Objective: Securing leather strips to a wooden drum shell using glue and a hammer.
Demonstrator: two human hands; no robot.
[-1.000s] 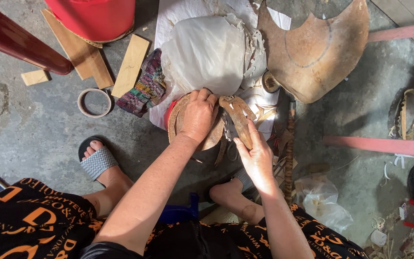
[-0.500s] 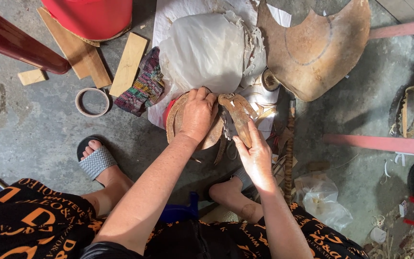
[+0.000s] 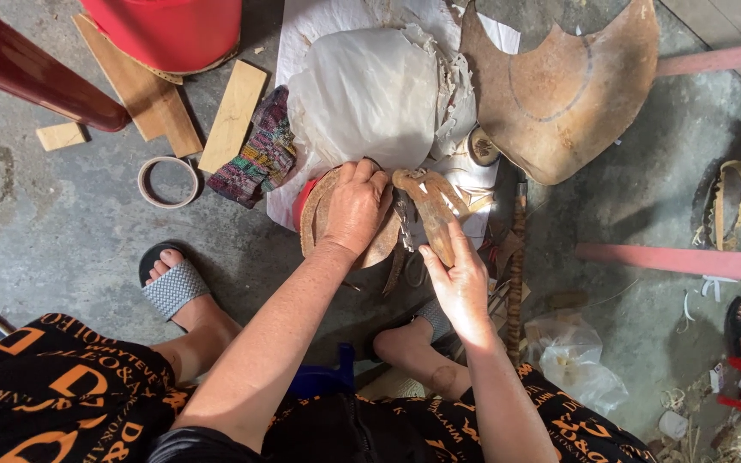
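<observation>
My left hand (image 3: 358, 208) presses flat on a round brown leather disc (image 3: 317, 225) that rests on a low stand in front of me. My right hand (image 3: 458, 279) grips a narrow brown leather piece (image 3: 426, 199) with pale cut slits, held beside the disc. A dark tool or strap between the two hands is partly hidden. Behind them lies a bulging white plastic bag (image 3: 362, 94) on white paper.
A large curved sheet of brown leather (image 3: 559, 86) lies at the upper right. A red bucket (image 3: 169, 30), wooden blocks (image 3: 231, 116), a tape ring (image 3: 167, 181) and a patterned cloth (image 3: 259, 154) sit at the left. Red bars (image 3: 679, 261) cross the right side. My sandalled foot (image 3: 173, 287) rests on the concrete.
Both hands stay on the leather pieces; the view has shifted slightly. No clear movement of the objects.
</observation>
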